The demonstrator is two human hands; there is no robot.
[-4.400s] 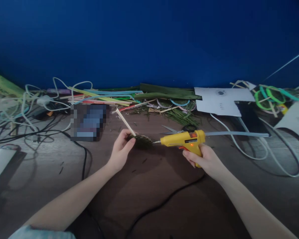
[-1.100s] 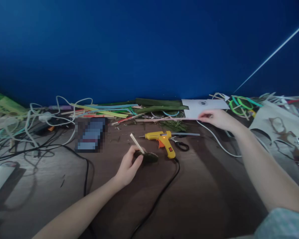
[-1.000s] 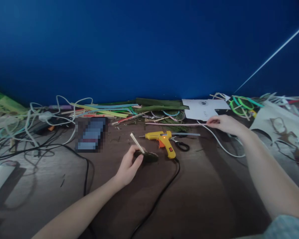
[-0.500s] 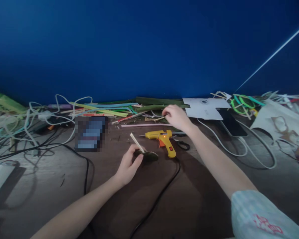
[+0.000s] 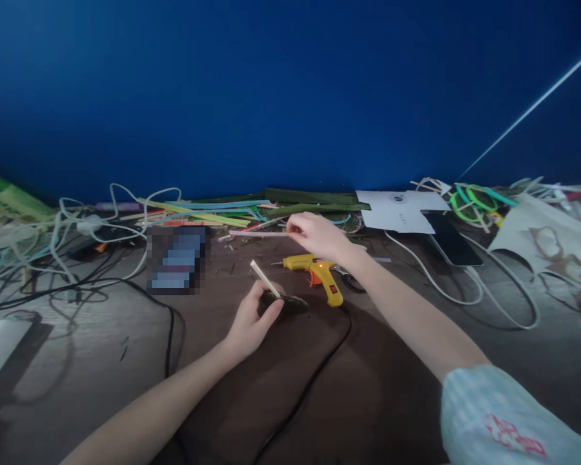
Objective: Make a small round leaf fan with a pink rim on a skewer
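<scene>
My left hand (image 5: pixel 255 316) is closed on a dark green flat piece (image 5: pixel 295 301), its thumb pressing on top. From that piece a pale stick (image 5: pixel 265 279) sticks up, tilted to the left. Farther back, my right hand (image 5: pixel 314 234) pinches a thin pink strip (image 5: pixel 259 234) that reaches out to the left of the fingers. Between the two hands lies a yellow glue gun (image 5: pixel 315 266) on its side, with an orange trigger and a lit orange light. A pair of scissors (image 5: pixel 352 282) lies partly hidden behind the gun and under my right forearm.
A phone with a blurred screen (image 5: pixel 178 259) lies left of centre. Tangled cables (image 5: pixel 61 252) fill the left side. Colored strips and green leaves (image 5: pixel 314 196) line the blue wall. White paper (image 5: pixel 397 210), a dark phone (image 5: pixel 455 240) and a white cable (image 5: pixel 430 287) lie right.
My right hand has moved left and slightly nearer, from the scraps to the pink strip, and has taken hold of it. The strip has shifted. My left hand stays almost still.
</scene>
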